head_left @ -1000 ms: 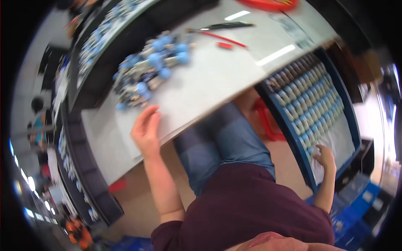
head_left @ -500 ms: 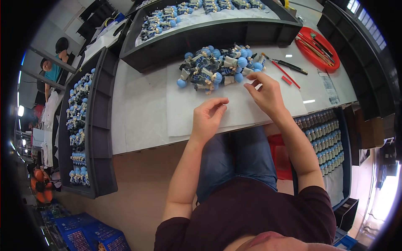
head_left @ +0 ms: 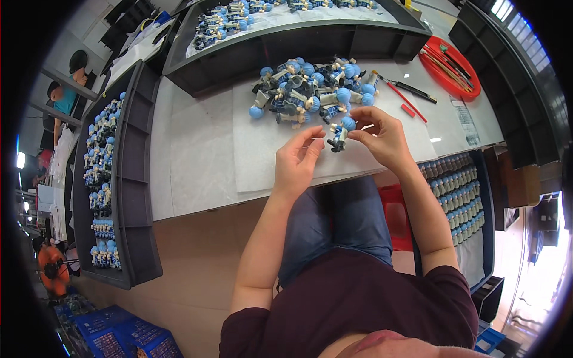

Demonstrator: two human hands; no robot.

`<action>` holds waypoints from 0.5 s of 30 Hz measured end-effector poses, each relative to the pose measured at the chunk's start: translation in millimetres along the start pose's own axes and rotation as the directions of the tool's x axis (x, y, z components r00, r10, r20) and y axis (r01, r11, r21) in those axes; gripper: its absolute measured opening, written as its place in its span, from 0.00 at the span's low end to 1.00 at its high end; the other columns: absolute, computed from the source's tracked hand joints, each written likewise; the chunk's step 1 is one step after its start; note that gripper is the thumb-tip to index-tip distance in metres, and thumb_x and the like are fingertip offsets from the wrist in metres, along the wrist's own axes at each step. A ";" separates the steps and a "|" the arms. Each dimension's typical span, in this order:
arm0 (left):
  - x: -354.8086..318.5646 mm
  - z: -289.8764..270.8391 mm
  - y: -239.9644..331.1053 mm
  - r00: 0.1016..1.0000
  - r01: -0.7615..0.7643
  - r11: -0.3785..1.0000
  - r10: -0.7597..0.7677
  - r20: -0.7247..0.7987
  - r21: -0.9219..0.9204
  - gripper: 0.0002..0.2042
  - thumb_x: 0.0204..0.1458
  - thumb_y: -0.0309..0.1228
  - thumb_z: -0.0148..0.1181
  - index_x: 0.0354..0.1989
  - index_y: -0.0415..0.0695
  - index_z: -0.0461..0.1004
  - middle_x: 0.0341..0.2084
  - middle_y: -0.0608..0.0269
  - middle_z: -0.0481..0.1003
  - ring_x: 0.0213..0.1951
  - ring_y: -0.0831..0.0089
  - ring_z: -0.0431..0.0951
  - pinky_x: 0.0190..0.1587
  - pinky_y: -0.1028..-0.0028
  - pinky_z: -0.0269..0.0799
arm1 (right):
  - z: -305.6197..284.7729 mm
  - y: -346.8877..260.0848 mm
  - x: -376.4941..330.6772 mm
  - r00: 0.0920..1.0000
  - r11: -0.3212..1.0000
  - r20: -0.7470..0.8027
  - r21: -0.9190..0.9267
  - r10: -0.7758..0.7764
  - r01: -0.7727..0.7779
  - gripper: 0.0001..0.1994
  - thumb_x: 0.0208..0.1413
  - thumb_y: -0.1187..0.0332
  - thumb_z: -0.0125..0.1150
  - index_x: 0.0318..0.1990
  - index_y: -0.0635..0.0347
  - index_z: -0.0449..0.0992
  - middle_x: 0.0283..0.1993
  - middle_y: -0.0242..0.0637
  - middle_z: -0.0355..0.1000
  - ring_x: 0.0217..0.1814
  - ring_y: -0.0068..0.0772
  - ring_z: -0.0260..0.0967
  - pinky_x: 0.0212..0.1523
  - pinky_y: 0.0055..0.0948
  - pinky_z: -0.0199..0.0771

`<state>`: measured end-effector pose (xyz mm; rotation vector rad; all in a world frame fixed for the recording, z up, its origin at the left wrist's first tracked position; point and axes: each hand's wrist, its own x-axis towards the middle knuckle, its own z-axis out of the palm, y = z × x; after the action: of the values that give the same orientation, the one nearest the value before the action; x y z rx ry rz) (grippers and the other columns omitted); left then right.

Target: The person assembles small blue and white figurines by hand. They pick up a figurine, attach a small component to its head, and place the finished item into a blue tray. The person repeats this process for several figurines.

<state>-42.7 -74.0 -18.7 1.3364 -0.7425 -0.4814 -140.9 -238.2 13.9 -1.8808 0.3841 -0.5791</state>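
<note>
A small figurine [head_left: 339, 136] with a round blue head, pale body and dark feet is pinched in my right hand [head_left: 382, 137]. It is held by the head, in front of the heap, with its feet pointing down toward me. Close to its left side is my left hand [head_left: 296, 164], fingers bent and thumb apart from them; I see nothing held in it. Just beyond both hands lies a loose heap of similar blue-headed figurines [head_left: 292, 89] on a white sheet [head_left: 262, 161] over the table.
A black tray [head_left: 286, 51] with figurines stands behind the heap; another tray [head_left: 134, 179] stands at left. To the right lie brushes [head_left: 412, 92], a red piece [head_left: 408, 110] and a red dish [head_left: 436, 74] of tools. A lower-right crate [head_left: 490, 238] holds rows of figurines. A person [head_left: 62, 101] sits far left.
My right hand has taken a figurine from the front of the heap and drawn it nearer, toward my left hand. The left hand stays almost in place, its fingers slightly more spread.
</note>
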 end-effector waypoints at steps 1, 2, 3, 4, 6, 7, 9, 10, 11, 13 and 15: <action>0.7 0.1 1.7 1.000 0.008 1.000 -0.007 0.016 -0.005 0.13 0.55 0.25 0.50 0.49 0.37 0.68 0.40 0.60 0.73 0.39 0.79 0.73 0.40 0.79 0.69 | 1.9 -2.1 -1.3 1.000 1.000 0.010 0.008 -0.014 0.013 0.17 0.42 0.79 0.64 0.43 0.65 0.72 0.38 0.39 0.74 0.35 0.23 0.71 0.36 0.21 0.73; 0.6 0.5 3.1 1.000 0.024 1.000 -0.024 0.021 -0.019 0.14 0.56 0.26 0.49 0.50 0.37 0.68 0.41 0.60 0.73 0.39 0.79 0.72 0.41 0.80 0.69 | 3.9 -3.0 -2.8 0.999 1.000 0.021 0.015 -0.028 0.027 0.17 0.42 0.79 0.63 0.43 0.64 0.72 0.38 0.39 0.74 0.35 0.23 0.71 0.36 0.21 0.73; 0.1 1.2 4.1 0.999 0.040 0.999 -0.040 0.024 -0.033 0.14 0.56 0.26 0.49 0.51 0.37 0.67 0.41 0.60 0.73 0.39 0.79 0.72 0.41 0.80 0.69 | 6.1 -1.5 -4.5 0.999 0.999 0.034 0.041 -0.030 0.029 0.17 0.42 0.79 0.63 0.44 0.64 0.72 0.39 0.39 0.74 0.36 0.23 0.71 0.37 0.21 0.73; 0.6 0.9 5.2 0.998 0.054 0.998 -0.053 0.026 -0.043 0.15 0.57 0.26 0.48 0.52 0.37 0.67 0.41 0.60 0.73 0.40 0.79 0.72 0.41 0.80 0.68 | 9.4 0.7 -4.8 0.998 0.997 0.046 0.070 -0.037 0.033 0.17 0.42 0.79 0.63 0.44 0.64 0.72 0.39 0.39 0.74 0.37 0.23 0.71 0.37 0.21 0.73; 1.2 0.6 5.6 1.000 0.004 1.000 -0.004 0.020 -0.018 0.15 0.58 0.26 0.46 0.52 0.38 0.67 0.39 0.61 0.74 0.37 0.79 0.72 0.39 0.80 0.70 | 15.6 0.8 -6.3 0.996 0.993 0.070 0.107 -0.048 0.041 0.17 0.42 0.79 0.63 0.44 0.64 0.72 0.39 0.39 0.74 0.38 0.23 0.71 0.38 0.22 0.73; 1.8 0.6 5.5 1.000 -0.020 1.000 0.020 0.021 -0.006 0.15 0.58 0.26 0.45 0.53 0.38 0.67 0.38 0.61 0.74 0.36 0.79 0.73 0.38 0.80 0.71 | 18.2 -0.8 -7.9 0.996 0.992 0.077 0.115 -0.052 0.043 0.18 0.43 0.80 0.63 0.44 0.64 0.72 0.40 0.39 0.73 0.38 0.23 0.70 0.39 0.22 0.74; 2.5 -0.4 4.7 0.999 -0.032 0.999 0.032 0.025 0.012 0.15 0.59 0.26 0.44 0.53 0.39 0.66 0.39 0.61 0.74 0.36 0.80 0.72 0.38 0.80 0.71 | 22.4 -0.2 -8.2 0.995 0.987 0.072 0.146 -0.073 0.062 0.18 0.43 0.81 0.62 0.45 0.64 0.72 0.39 0.39 0.73 0.39 0.23 0.70 0.40 0.23 0.74; 2.1 -0.7 4.3 0.999 -0.037 0.999 0.036 0.028 0.022 0.15 0.59 0.25 0.43 0.53 0.39 0.66 0.39 0.61 0.74 0.35 0.80 0.72 0.38 0.80 0.71 | 24.9 2.8 -8.6 0.994 0.982 0.060 0.170 -0.090 0.079 0.18 0.43 0.81 0.61 0.45 0.64 0.72 0.39 0.38 0.73 0.39 0.23 0.70 0.41 0.23 0.74; 2.0 -0.8 4.6 0.999 -0.036 0.999 0.036 0.032 -0.003 0.15 0.59 0.25 0.42 0.53 0.39 0.66 0.39 0.62 0.73 0.35 0.80 0.72 0.38 0.80 0.71 | 26.9 4.7 -8.8 0.993 0.976 0.047 0.193 -0.107 0.096 0.18 0.43 0.82 0.61 0.45 0.64 0.71 0.38 0.38 0.73 0.39 0.23 0.70 0.42 0.24 0.74; 1.2 -1.0 4.9 0.999 -0.031 0.998 0.033 0.039 -0.056 0.15 0.59 0.24 0.42 0.54 0.39 0.66 0.40 0.62 0.73 0.35 0.80 0.73 0.38 0.81 0.70 | 29.9 3.9 -10.1 0.993 0.965 0.046 0.242 -0.112 0.098 0.17 0.43 0.83 0.60 0.44 0.64 0.72 0.38 0.36 0.72 0.40 0.23 0.69 0.43 0.25 0.74; 1.0 -2.5 4.2 0.999 -0.019 0.994 0.024 0.041 -0.104 0.15 0.59 0.24 0.41 0.53 0.39 0.66 0.41 0.62 0.73 0.36 0.80 0.73 0.39 0.80 0.70 | 33.7 3.1 -11.6 0.992 0.952 0.028 0.287 -0.122 0.109 0.17 0.43 0.85 0.59 0.43 0.65 0.72 0.38 0.36 0.71 0.40 0.23 0.69 0.43 0.25 0.74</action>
<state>-40.7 -72.2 -14.5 1.2234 -0.7557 -0.5251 -131.7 -207.3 -1.6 -1.6411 0.1510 -0.6338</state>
